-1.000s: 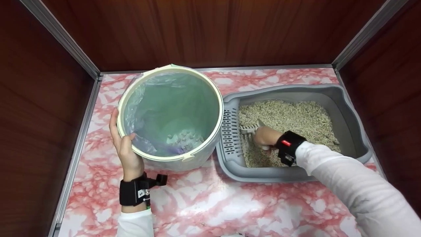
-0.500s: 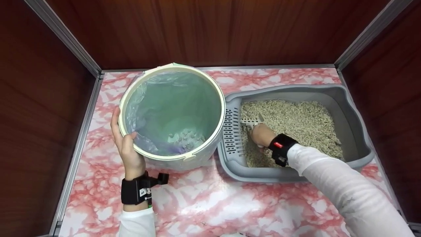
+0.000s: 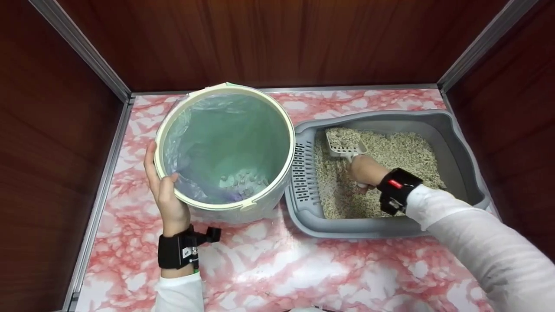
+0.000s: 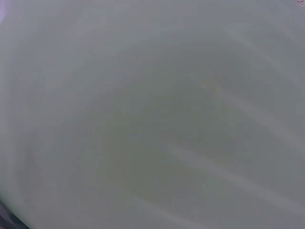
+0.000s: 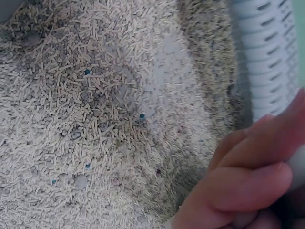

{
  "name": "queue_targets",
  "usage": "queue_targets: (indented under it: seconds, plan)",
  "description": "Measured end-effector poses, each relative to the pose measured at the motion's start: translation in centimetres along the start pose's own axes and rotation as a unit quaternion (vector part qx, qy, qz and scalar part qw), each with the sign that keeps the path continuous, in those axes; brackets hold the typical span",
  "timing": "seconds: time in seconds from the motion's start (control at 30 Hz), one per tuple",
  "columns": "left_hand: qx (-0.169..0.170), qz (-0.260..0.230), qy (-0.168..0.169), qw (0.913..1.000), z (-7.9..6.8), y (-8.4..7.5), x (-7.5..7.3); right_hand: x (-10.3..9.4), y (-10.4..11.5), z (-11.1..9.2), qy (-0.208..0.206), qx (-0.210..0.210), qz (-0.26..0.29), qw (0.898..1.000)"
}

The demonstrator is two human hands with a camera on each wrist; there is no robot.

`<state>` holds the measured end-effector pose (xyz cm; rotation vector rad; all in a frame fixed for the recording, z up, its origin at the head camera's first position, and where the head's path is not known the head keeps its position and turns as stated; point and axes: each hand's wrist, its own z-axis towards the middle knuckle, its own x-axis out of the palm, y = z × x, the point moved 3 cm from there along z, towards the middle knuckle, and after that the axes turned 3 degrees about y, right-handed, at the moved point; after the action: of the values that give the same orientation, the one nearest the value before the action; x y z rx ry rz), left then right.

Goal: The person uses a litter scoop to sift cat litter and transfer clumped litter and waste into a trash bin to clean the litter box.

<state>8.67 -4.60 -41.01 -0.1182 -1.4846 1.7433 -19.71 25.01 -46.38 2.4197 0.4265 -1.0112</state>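
Observation:
In the head view my left hand [image 3: 169, 199] holds the near left side of a round bin [image 3: 264, 208], thumb at the pale rim and fingers along the outside. A clear bag lines the bin, with some grey-white clumps [image 3: 247, 184] at the bottom. My right hand [image 3: 366, 170] grips the handle of a slotted litter scoop [image 3: 342, 151], which carries pellets above the litter. Beneath it lies the pellet litter [image 3: 403, 160] in a grey litter box [image 3: 373, 229]. The right wrist view shows curled fingers [image 5: 248, 176] beside the pellets; the scoop's head is out of that view.
A slotted grey ledge [image 3: 303, 173] forms the litter box's left end, close against the bin. Dark wood-look panels [image 3: 282, 43] stand behind and at both sides of the red-and-white marbled table [image 3: 269, 268]. A blurred pale surface fills the left wrist view.
My right hand has shifted left, then back right. The scoop has come up from the litter beside the ledge toward the back, now with pellets in its head. The left hand stays on the bin.

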Motion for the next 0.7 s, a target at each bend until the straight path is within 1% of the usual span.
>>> queue_targets:
  seconds: [0.03, 0.07, 0.13, 0.2, 0.23, 0.33, 0.4, 0.47, 0.53, 0.63, 0.7]
  plan:
    - [0.000, 0.000, 0.001, 1.0000, 0.0, 0.0, 0.0, -0.1, -0.2, -0.6, 0.009, 0.007, 0.010, 1.000]
    - [0.000, -0.001, 0.001, 1.0000, 0.0, 0.0, 0.0, -0.3, -0.4, -1.2, 0.008, 0.025, 0.049, 0.998]
    - [0.001, -0.007, 0.003, 1.0000, 0.0, 0.0, 0.1, -0.4, -0.7, -2.3, 0.018, 0.018, 0.057, 0.998]
    - [0.002, -0.013, 0.005, 0.9999, 0.1, 0.0, 0.2, -0.3, -1.0, -3.4, 0.018, 0.006, 0.069, 0.997]
    - [0.002, -0.015, 0.006, 0.9999, 0.1, 0.0, 0.2, -0.2, -1.0, -4.0, 0.016, -0.003, 0.075, 0.997]
    - [0.003, -0.020, 0.005, 0.9998, 0.1, -0.1, 0.1, 0.2, -1.1, -5.6, -0.008, -0.024, 0.093, 0.995]
    - [0.003, -0.019, 0.003, 0.9998, 0.1, -0.1, 0.1, 0.6, -1.2, -6.6, -0.038, -0.038, 0.097, 0.994]
    - [0.002, -0.018, 0.002, 0.9998, 0.1, -0.1, 0.1, 0.9, -1.4, -7.4, -0.080, -0.048, 0.093, 0.991]
    - [0.004, -0.014, -0.001, 0.9999, 0.1, -0.1, 0.1, 1.1, -1.6, -8.0, -0.128, -0.056, 0.082, 0.987]
    - [0.005, -0.009, -0.004, 0.9999, 0.1, 0.0, 0.1, 1.1, -2.0, -8.8, -0.199, -0.066, 0.068, 0.975]
    - [0.006, -0.008, -0.006, 0.9999, 0.1, 0.0, 0.2, 1.0, -2.2, -9.2, -0.236, -0.075, 0.065, 0.967]
